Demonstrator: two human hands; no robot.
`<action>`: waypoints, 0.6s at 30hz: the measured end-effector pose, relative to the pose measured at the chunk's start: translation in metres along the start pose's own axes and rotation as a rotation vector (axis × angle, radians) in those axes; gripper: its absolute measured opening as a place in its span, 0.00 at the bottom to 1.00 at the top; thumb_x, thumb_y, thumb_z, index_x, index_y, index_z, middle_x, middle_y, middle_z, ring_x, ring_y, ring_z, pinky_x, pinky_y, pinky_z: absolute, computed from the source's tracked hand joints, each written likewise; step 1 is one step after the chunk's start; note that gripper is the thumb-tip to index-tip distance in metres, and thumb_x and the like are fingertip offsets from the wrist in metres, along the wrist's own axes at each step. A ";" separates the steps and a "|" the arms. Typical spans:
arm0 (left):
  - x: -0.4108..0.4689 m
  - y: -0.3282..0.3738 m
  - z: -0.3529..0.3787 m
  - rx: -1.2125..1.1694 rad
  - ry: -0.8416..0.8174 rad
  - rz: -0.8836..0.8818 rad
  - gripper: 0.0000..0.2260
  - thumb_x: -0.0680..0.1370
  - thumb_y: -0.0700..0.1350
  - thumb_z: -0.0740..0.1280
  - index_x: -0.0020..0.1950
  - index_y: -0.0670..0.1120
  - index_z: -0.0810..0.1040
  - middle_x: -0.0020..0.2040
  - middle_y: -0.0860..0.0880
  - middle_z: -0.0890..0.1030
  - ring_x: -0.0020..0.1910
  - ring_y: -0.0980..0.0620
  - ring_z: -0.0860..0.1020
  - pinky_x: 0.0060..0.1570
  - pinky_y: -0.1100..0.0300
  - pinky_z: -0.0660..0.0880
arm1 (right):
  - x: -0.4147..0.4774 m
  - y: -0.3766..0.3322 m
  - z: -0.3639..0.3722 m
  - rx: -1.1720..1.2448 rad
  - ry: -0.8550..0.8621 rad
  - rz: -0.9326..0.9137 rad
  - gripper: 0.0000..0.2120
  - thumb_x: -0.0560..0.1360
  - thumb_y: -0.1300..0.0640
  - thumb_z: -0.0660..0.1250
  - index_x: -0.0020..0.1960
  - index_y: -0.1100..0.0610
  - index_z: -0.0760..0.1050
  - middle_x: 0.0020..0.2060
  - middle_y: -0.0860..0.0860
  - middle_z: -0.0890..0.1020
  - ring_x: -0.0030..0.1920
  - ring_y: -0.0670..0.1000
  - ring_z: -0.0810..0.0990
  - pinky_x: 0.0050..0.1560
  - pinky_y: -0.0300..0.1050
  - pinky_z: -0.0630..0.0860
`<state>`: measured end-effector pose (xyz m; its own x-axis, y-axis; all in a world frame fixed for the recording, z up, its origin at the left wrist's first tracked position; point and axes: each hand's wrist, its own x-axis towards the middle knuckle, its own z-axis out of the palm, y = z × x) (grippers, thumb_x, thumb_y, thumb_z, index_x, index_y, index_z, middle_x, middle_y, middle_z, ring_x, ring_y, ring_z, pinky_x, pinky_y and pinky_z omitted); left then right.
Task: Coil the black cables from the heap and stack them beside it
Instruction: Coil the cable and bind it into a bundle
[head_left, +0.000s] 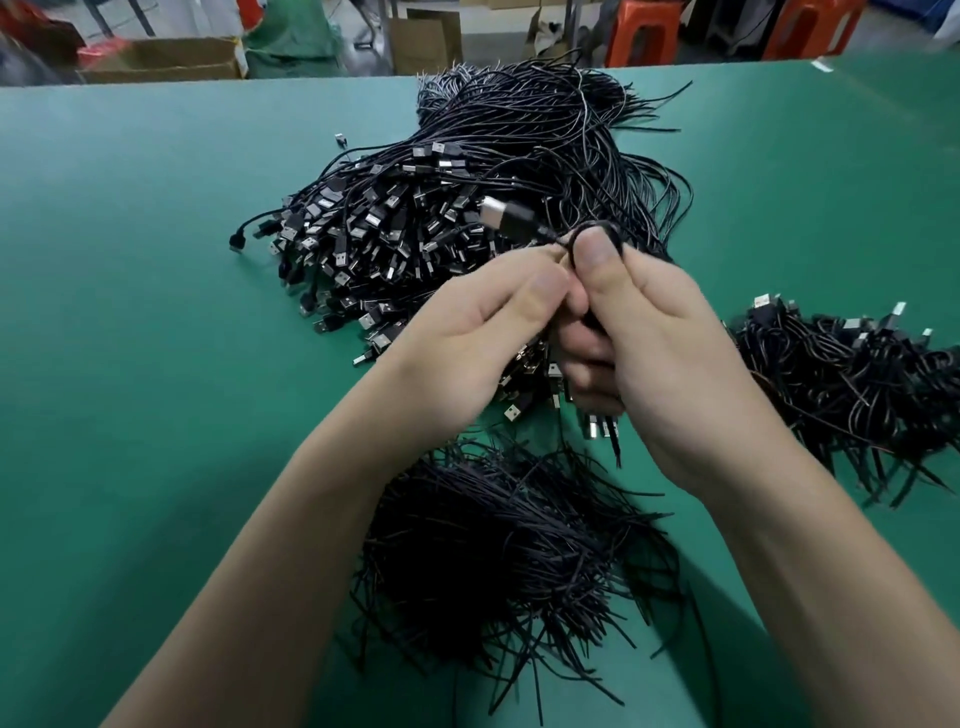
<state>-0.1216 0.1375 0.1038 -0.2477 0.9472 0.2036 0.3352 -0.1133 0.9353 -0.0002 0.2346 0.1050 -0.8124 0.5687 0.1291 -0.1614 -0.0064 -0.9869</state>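
A big heap of black USB cables covers the middle of the green table. Above its near edge both hands meet on one black cable. Its silver plug points up and left, blurred. My right hand grips a small loop of this cable, thumb pressed on top. My left hand pinches the cable just left of the loop. A short tail hangs below my right hand. To the right lies a pile of coiled cables.
A bundle of thin black twist ties lies near the front edge between my forearms. Cardboard boxes and orange stools stand on the floor beyond the table's far edge.
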 end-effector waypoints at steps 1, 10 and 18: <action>-0.001 -0.002 -0.002 -0.045 0.009 0.006 0.13 0.85 0.45 0.56 0.51 0.41 0.79 0.54 0.43 0.82 0.56 0.52 0.80 0.64 0.49 0.76 | -0.001 -0.001 -0.001 0.031 -0.066 0.049 0.19 0.86 0.46 0.53 0.39 0.52 0.65 0.26 0.44 0.63 0.26 0.47 0.60 0.25 0.37 0.59; -0.004 -0.004 -0.018 -0.136 -0.123 0.117 0.16 0.81 0.46 0.63 0.67 0.44 0.78 0.53 0.50 0.86 0.56 0.56 0.83 0.58 0.65 0.76 | -0.011 -0.009 -0.019 0.221 -0.575 0.342 0.18 0.82 0.43 0.55 0.38 0.51 0.67 0.27 0.46 0.61 0.25 0.45 0.56 0.24 0.39 0.52; -0.002 0.004 -0.003 -0.051 0.144 0.133 0.12 0.82 0.43 0.66 0.40 0.45 0.83 0.35 0.55 0.83 0.39 0.60 0.82 0.48 0.66 0.77 | -0.008 -0.014 -0.026 0.456 -0.494 0.424 0.12 0.83 0.51 0.56 0.47 0.57 0.71 0.33 0.47 0.61 0.29 0.45 0.57 0.29 0.40 0.53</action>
<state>-0.1222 0.1345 0.1081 -0.3331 0.8704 0.3626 0.3281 -0.2536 0.9100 0.0227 0.2518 0.1149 -0.9933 0.0121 -0.1154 0.0908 -0.5375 -0.8384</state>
